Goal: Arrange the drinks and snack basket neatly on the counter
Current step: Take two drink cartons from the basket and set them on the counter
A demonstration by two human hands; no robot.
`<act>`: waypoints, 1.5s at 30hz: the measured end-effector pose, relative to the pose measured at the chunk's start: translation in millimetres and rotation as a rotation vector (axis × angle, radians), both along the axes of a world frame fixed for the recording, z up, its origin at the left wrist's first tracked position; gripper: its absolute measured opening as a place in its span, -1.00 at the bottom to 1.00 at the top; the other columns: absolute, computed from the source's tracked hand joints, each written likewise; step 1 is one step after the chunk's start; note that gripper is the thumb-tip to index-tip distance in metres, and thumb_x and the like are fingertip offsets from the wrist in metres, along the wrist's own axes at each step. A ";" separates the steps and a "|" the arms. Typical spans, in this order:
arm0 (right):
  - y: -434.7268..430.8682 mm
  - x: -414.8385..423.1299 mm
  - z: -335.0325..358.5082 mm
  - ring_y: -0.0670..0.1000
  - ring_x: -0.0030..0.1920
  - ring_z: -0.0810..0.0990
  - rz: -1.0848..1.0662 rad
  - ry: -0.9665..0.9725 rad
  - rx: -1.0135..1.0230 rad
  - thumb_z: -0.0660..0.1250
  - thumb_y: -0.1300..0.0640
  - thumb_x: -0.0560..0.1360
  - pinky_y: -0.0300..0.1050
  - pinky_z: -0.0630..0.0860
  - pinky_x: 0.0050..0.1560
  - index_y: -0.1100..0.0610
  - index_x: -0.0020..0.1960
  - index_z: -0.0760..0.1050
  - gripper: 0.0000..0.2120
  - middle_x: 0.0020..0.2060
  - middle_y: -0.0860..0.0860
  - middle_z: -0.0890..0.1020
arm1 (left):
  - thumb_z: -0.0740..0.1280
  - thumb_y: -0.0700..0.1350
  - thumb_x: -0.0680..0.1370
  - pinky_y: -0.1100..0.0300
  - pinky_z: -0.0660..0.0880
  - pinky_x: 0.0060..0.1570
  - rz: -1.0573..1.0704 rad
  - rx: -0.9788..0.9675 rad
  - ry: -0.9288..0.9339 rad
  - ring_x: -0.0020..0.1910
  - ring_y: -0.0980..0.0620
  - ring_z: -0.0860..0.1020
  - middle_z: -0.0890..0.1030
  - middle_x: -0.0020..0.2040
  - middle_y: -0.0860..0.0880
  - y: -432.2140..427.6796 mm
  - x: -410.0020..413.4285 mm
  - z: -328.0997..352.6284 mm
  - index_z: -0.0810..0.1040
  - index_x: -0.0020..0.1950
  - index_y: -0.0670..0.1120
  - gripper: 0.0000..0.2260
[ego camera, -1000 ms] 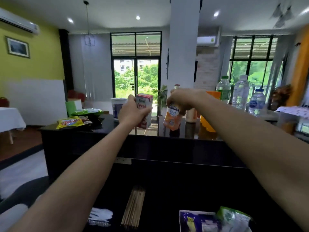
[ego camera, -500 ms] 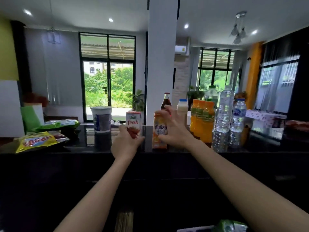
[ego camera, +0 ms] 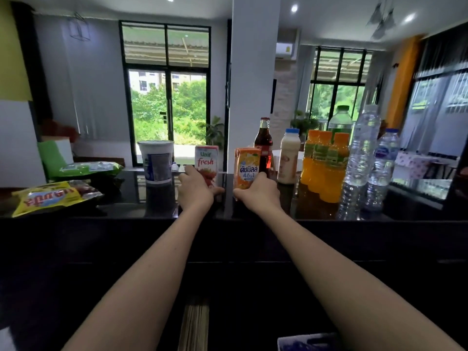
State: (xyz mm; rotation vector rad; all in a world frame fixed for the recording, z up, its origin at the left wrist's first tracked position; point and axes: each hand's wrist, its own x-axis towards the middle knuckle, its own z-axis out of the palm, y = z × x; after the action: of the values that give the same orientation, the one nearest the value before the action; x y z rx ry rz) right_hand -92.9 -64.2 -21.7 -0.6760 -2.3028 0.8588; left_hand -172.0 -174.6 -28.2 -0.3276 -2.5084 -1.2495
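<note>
On the black counter [ego camera: 121,206] my left hand [ego camera: 196,190] grips the base of an upright red-and-white juice carton [ego camera: 206,159]. My right hand [ego camera: 258,192] holds the bottom of an upright orange milk carton [ego camera: 247,164] just to its right. Both cartons stand on the counter top. Behind them are a dark cola bottle [ego camera: 263,144], a white milk bottle [ego camera: 288,157] and three orange juice bottles [ego camera: 324,168]. Clear water bottles [ego camera: 362,158] stand at the right. A white cup [ego camera: 156,162] stands left of the cartons.
Snack bags lie at the counter's left end: a yellow one [ego camera: 48,197] in front, a green one [ego camera: 88,169] on a dark basket behind. A white pillar [ego camera: 253,72] rises behind the counter. A blue packet [ego camera: 304,343] shows at the bottom edge.
Both hands have lowered the cartons onto the counter and slid down to their bases. The view has shifted right and closer, showing more bottles.
</note>
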 end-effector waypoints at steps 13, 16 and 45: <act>22.2 -85.7 8.3 0.15 0.15 0.55 -0.091 -0.016 -0.022 0.48 -0.02 0.39 -0.06 0.50 -0.04 0.20 0.27 0.35 -0.42 0.16 0.12 0.52 | 0.55 0.02 0.33 -0.14 0.49 0.15 0.034 -0.090 -0.091 0.25 -0.27 0.46 0.38 0.30 -0.26 43.1 -77.2 8.6 0.21 0.33 -0.18 -0.25; 31.4 -98.8 7.8 0.16 0.16 0.55 -0.089 -0.017 0.008 0.47 -0.02 0.41 -0.08 0.49 -0.05 0.21 0.28 0.34 -0.43 0.17 0.14 0.52 | 0.55 0.03 0.33 -0.11 0.51 0.12 0.036 -0.105 -0.097 0.24 -0.25 0.46 0.40 0.28 -0.25 52.8 -91.3 10.6 0.21 0.34 -0.18 -0.24; 21.1 -67.6 9.3 0.05 -0.11 0.52 0.142 -0.258 0.192 0.29 -0.06 0.51 -0.05 0.52 -0.10 0.15 0.13 0.40 -0.67 -0.02 0.07 0.55 | 0.31 -0.11 0.51 0.13 0.39 0.03 0.180 0.049 0.635 0.10 -0.08 0.46 0.48 0.14 -0.10 -21.1 -78.4 28.7 0.38 0.22 -0.13 -0.69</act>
State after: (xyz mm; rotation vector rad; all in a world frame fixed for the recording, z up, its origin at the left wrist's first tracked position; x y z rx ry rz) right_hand -160.4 -43.1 -12.3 -0.5724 -2.6501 0.6299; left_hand -250.4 -195.7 0.6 -0.4006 -1.9145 -0.9445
